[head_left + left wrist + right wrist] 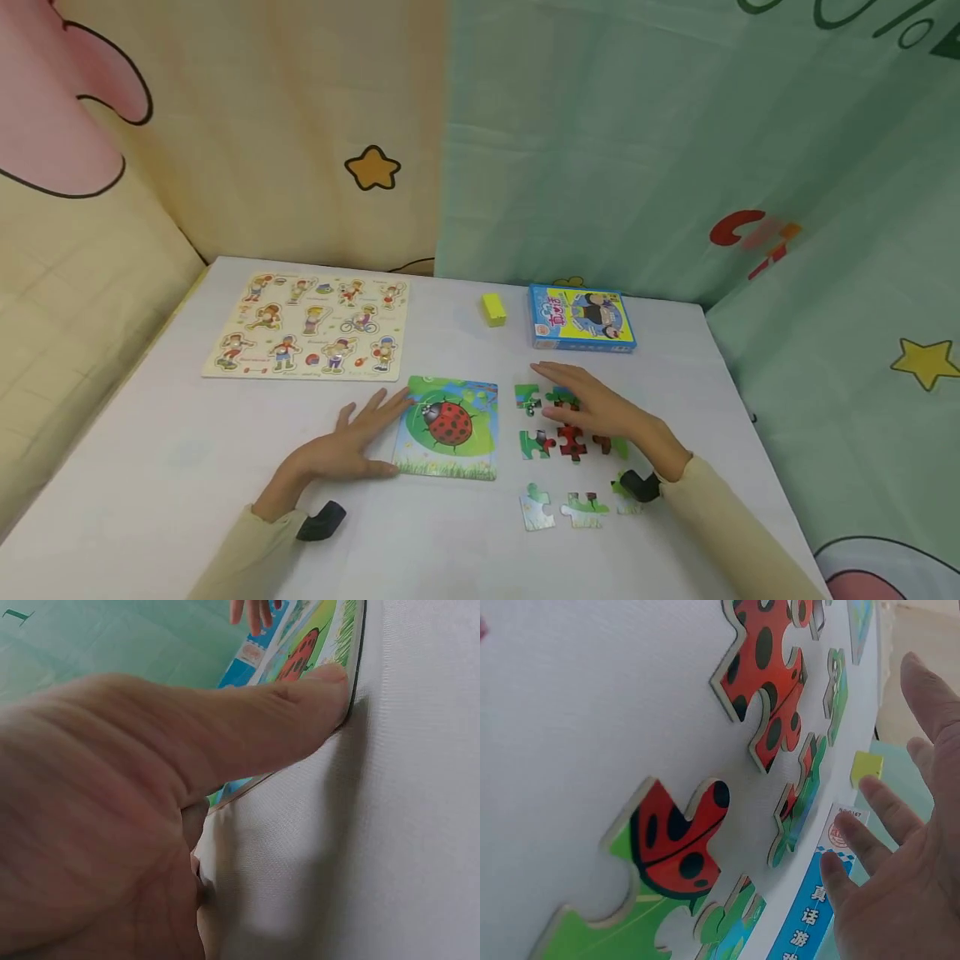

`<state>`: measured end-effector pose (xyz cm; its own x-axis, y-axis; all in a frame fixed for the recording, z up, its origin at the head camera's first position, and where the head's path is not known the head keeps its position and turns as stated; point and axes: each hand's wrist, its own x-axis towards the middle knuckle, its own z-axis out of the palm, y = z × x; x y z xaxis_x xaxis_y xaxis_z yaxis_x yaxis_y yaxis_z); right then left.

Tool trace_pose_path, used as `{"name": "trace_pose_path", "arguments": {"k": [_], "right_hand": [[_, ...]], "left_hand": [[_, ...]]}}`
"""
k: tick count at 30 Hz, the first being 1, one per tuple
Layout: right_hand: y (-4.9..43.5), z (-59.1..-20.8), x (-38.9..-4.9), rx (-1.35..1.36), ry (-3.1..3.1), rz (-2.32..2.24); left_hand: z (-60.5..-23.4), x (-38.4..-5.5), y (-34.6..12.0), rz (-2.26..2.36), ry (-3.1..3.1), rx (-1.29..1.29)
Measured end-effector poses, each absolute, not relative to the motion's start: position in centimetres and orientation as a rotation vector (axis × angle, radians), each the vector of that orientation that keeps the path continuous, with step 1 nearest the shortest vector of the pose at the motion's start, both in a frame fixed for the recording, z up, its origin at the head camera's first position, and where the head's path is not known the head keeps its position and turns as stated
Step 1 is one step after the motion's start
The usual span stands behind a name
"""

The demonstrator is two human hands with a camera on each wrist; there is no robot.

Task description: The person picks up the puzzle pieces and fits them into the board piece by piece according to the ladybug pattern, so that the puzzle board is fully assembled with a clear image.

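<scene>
A square ladybug picture board (449, 425) lies flat on the table. My left hand (339, 447) rests along its left side, fingers spread; in the left wrist view the thumb (319, 694) touches the board's edge. To the board's right, several loose jigsaw pieces are set out in rows, among them a red spotted piece (572, 442) and a pale green corner piece (536, 508). Above the upper rows hovers my right hand (603, 407), fingers extended and holding nothing, partly hiding some pieces. A red and green piece (676, 838) shows large in the right wrist view.
At the back left lies a board with sports figures (311, 327). A small yellow block (493, 309) stands at the back middle, beside a blue and yellow card box (582, 319). Curtains hang behind the white table (435, 542).
</scene>
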<state>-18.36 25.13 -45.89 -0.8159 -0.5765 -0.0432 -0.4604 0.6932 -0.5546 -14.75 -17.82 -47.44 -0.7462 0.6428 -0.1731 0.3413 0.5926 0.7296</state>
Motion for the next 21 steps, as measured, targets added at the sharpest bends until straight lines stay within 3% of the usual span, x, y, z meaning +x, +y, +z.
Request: {"name": "trace_pose_path", "arguments": {"k": [21], "right_hand": [[24.4,-47.4,-20.7,-0.919,2.567,-0.850]], "left_hand": [[-48.4,-14.0,-16.2,0.993,2.594,0.758]]}}
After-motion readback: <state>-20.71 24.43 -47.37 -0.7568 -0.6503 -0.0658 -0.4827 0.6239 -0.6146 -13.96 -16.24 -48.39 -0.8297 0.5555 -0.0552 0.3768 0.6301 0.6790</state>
